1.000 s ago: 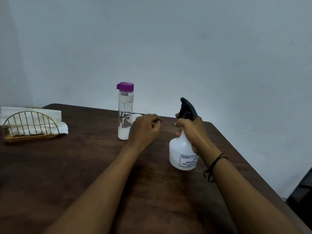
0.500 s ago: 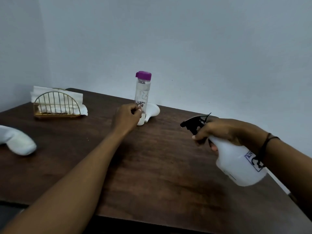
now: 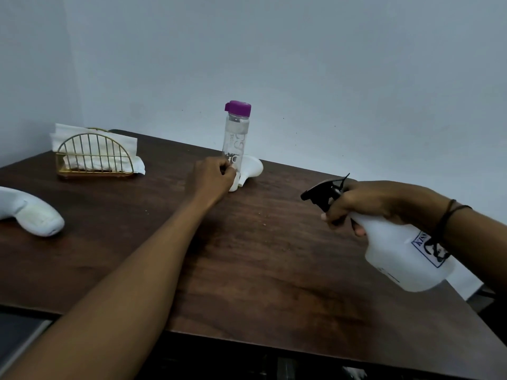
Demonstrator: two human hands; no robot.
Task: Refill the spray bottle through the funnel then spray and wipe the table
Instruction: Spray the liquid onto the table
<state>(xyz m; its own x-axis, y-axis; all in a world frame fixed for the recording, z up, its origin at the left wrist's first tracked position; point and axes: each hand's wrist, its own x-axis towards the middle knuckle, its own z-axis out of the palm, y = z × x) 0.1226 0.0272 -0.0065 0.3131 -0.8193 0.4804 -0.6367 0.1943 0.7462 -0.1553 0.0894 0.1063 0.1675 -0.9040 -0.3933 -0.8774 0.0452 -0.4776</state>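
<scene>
The right hand (image 3: 370, 202) gripped the tilted spray bottle (image 3: 403, 253) above the table (image 3: 247, 256) at 4 o'clock; the left hand (image 3: 212, 175), fisted, rested beside the funnel (image 3: 251, 168) at 12 o'clock.

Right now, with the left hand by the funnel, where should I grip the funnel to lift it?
Take the funnel by its narrow spout, coming from the near left where the left hand already is. It lies on its side behind the clear bottle, spout toward you and wide mouth turned away. The bottle partly hides it.
</scene>
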